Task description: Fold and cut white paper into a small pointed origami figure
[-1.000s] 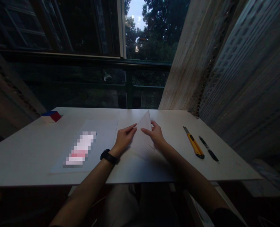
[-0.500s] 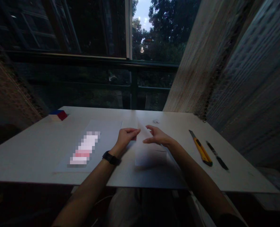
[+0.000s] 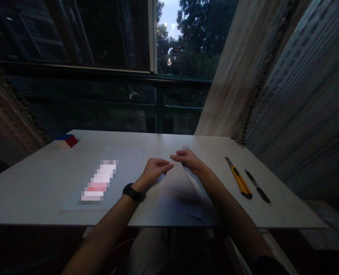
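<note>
A folded sheet of white paper [image 3: 178,187] is held up over the front middle of the table, its far end narrowing between my hands. My left hand [image 3: 155,170], with a black watch on the wrist, pinches the paper's far end between thumb and fingers. Just to the right, my right hand [image 3: 189,159] has thumb and fingers closed on the tip of the same paper. The lower part of the sheet hangs toward me in shadow, and its exact folds are hard to make out.
Flat on the white table [image 3: 31,191] lies another paper sheet [image 3: 129,160] with a pixelated phone-like patch [image 3: 97,181]. A red, blue and white block [image 3: 66,141] sits far left. To the right are a yellow utility knife [image 3: 238,178] and a black pen [image 3: 257,186].
My right hand has gone from fingers apart to pinching the paper's tip. The sheet's lower part has swung down toward the table's front edge, and the view has shifted slightly.
</note>
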The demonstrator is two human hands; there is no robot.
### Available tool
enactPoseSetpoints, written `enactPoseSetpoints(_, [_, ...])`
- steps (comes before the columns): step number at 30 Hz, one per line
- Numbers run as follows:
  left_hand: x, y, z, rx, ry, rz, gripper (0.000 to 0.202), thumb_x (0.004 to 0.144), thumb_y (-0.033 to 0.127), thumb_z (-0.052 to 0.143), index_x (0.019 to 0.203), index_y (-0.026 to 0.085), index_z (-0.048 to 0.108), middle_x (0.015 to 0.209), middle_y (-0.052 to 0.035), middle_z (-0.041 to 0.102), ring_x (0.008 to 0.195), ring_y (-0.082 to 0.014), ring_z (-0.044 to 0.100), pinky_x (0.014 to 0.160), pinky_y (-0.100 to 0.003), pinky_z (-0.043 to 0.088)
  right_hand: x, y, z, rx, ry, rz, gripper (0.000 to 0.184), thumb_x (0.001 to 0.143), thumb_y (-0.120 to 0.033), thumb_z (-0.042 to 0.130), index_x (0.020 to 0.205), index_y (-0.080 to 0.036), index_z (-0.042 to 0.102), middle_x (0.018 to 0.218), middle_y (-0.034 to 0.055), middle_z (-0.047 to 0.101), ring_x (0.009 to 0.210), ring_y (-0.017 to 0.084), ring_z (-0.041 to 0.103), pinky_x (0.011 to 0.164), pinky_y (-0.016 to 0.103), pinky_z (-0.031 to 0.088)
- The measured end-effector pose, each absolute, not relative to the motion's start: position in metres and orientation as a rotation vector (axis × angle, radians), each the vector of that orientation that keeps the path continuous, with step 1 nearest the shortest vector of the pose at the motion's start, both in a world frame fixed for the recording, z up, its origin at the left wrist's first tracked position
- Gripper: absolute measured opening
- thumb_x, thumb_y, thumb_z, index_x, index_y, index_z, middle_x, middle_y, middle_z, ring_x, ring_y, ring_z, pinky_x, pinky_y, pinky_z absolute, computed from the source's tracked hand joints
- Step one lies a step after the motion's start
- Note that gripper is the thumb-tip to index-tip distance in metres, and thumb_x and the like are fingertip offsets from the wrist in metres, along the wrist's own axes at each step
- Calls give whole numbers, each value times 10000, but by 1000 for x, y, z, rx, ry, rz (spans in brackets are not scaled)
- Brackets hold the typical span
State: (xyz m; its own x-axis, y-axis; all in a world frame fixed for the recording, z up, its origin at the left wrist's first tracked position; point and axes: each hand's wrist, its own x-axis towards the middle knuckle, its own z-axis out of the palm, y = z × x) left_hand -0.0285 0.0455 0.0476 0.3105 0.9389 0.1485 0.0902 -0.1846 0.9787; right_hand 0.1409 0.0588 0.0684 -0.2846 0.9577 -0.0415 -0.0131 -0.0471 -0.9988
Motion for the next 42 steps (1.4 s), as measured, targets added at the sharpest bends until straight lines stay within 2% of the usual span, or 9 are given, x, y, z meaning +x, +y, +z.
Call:
enactPoseSetpoints(5, [-25,47,49,1527,1035,1199,324,615,366,721,802,102,704,714,-85,691,637,-164,614,609,-276,480,139,53,72,-1026,-1326,1346,296,565,-400,732,683,-163,600,589,-23,580,509,96,508,491,224,373])
enactPoseSetpoints(10, [-22,55,63,1675,1019,1440,352,727,331,638,1032,157,656,866,-70,699,777,-175,633,710,-286,479,127,57,82,-953,-1294,1056,315,631,-427,678,801,-169,617,684,3,614,588,123,553,544,249,421])
enactPoseSetpoints(13, [-18,57,72,1822,1061,1605,267,776,301,588,1008,196,668,953,-61,687,853,-176,622,776,-296,466,119,59,80,-913,-1319,874,359,692,-439,625,929,-172,591,776,33,631,666,157,588,599,280,458])
enactPoseSetpoints(18, [-6,53,73,1876,1139,1798,234,821,281,538,1007,219,665,925,-43,684,839,-156,617,767,-280,467,112,48,66,-961,-1446,487,388,796,-400,524,1125,-197,493,943,70,632,816,195,606,723,330,470])
enactPoseSetpoints(22, [1,52,66,1914,1165,1829,236,838,280,514,1013,221,660,905,-39,679,815,-151,614,751,-276,467,110,40,60,-1014,-1514,281,338,844,-363,454,1138,-198,488,1053,91,610,951,220,577,806,357,442])
enactPoseSetpoints(27, [0,52,63,2077,1164,1818,260,844,274,506,1061,213,636,920,-50,660,830,-151,601,760,-275,458,108,40,59,-1034,-1446,319,308,843,-377,454,1084,-192,508,995,80,622,910,214,580,796,348,438])
enactPoseSetpoints(31, [-2,48,65,2095,1093,1807,273,845,272,505,1085,218,624,936,-52,652,847,-151,597,765,-271,460,107,41,59,-998,-1364,499,316,824,-424,471,1043,-197,499,916,60,619,802,189,581,718,313,448])
enactPoseSetpoints(36, [-2,44,67,2031,1060,1787,262,844,273,506,1068,225,634,944,-50,658,845,-152,602,768,-276,464,105,40,61,-965,-1289,698,303,821,-494,434,918,-211,482,782,16,558,691,152,523,638,271,429])
enactPoseSetpoints(42, [-1,44,68,1992,1036,1791,249,836,275,519,1044,228,647,909,-43,654,829,-144,595,764,-274,462,104,35,63,-933,-1237,738,296,813,-515,434,819,-219,455,706,-13,488,646,138,472,600,259,403])
